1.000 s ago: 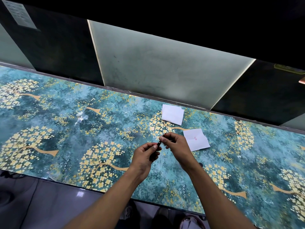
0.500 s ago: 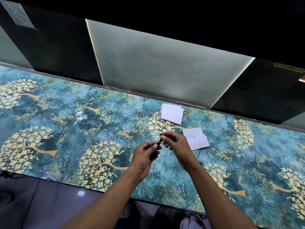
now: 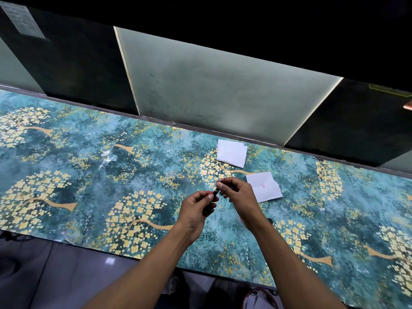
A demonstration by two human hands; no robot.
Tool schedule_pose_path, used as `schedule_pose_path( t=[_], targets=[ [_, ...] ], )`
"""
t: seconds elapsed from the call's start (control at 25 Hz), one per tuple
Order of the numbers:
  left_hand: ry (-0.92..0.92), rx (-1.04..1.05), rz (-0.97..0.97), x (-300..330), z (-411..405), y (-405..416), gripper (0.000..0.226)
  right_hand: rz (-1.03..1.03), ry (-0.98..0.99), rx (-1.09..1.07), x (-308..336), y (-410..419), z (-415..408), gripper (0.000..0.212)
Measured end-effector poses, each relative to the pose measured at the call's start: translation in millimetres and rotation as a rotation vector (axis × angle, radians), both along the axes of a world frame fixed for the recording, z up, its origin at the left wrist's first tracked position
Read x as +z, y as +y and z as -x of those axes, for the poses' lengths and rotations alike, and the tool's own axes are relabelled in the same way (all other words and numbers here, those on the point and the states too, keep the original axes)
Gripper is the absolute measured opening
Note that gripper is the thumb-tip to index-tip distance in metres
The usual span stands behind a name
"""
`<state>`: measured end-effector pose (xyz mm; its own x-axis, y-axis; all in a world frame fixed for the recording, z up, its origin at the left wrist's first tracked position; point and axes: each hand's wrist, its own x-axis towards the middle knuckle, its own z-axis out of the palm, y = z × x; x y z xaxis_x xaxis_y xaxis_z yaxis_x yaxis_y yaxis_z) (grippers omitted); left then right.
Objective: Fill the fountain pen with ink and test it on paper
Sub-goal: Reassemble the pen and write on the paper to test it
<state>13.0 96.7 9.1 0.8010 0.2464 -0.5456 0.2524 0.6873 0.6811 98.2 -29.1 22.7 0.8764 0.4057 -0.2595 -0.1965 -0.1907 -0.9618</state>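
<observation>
A dark fountain pen [image 3: 212, 200] hangs above the table between both hands. My left hand [image 3: 195, 214] grips its lower barrel. My right hand [image 3: 238, 197] pinches its upper end with thumb and fingertips; most of the pen is hidden by fingers. Just right of my right hand lies a white paper [image 3: 264, 189] with a small red ink mark. A second, blank folded white paper [image 3: 231, 156] lies farther back. No ink bottle is visible.
The long table [image 3: 89, 175] is covered in a teal cloth printed with golden trees. A small dark object [image 3: 270, 220] peeks out behind my right wrist. Dark and frosted wall panels [image 3: 211, 85] rise behind the table. The floor lies below the near edge.
Both hands stay together on the pen; my right fingers have shifted slightly at its upper end. The papers have not moved.
</observation>
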Motion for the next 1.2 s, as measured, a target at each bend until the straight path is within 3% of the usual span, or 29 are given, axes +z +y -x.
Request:
schedule_pose_path(
  t=[0.16,0.28,0.36,0.88,0.96,1.04,1.16,1.2],
  targets=[
    [0.002,-0.007,-0.013,-0.1,-0.4,-0.6,0.006,-0.016,-0.004,0.007,-0.7,-1.3,-2.3,0.008],
    [0.000,-0.012,-0.021,0.6,-1.4,-3.7,0.006,-0.018,-0.003,-0.015,-6.7,-0.1,-5.8,0.033],
    [0.000,-0.017,-0.040,0.7,-1.5,-4.7,0.006,-0.018,0.003,-0.025,-8.6,-0.3,-7.0,0.039],
    [0.058,0.002,-0.130,-9.3,0.3,-3.1,0.010,0.121,0.063,-0.033,-3.0,-7.1,-26.5,0.037],
    [0.065,0.025,-0.107,-11.4,4.2,1.0,0.013,0.216,0.010,-0.078,-7.1,-12.8,-44.3,0.036],
    [0.084,0.043,-0.108,-13.0,10.1,5.2,0.015,0.440,-0.122,-0.013,-20.7,-15.9,-63.2,0.027],
    [0.119,0.065,-0.114,-13.5,19.4,8.3,0.019,0.844,-0.324,0.282,-48.8,-11.0,-80.5,0.006],
    [0.127,0.071,-0.120,-13.8,22.2,9.0,0.018,0.930,-0.357,0.377,-56.4,-7.1,-83.4,0.009]
  ],
)
